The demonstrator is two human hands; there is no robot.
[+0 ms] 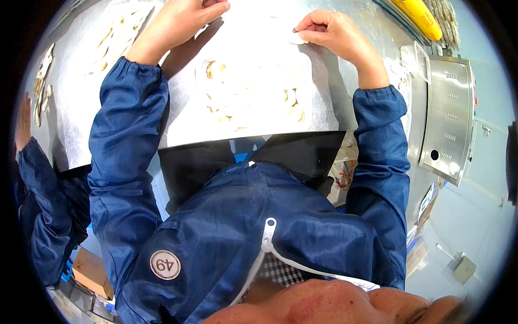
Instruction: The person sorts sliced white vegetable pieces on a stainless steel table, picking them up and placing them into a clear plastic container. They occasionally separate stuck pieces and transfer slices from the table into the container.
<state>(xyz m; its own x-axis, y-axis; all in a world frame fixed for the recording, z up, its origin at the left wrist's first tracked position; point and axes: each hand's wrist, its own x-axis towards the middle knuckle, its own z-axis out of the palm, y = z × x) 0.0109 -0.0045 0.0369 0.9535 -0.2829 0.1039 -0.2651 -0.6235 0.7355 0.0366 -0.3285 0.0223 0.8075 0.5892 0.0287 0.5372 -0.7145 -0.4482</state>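
Observation:
My right hand (330, 34) pinches a small pale slice (297, 39) between thumb and fingers, above the metal table (344, 117). My left hand (198, 16) is at the top edge, partly cut off, its thumb near the curled fingers; whether it holds anything cannot be made out. Between my forearms, near the table's front edge, lies a clear plastic tray (309, 89) with several pale, brown-edged slices (215, 69). Strong glare washes out much of the tray and of the surface beyond it.
At left are another tray of pale slices (117, 36), loose pieces (42, 85) and another person's hand (24, 121). A yellow roll (419, 18), a clear container (417, 58) and a vented steel box (447, 117) stand at right.

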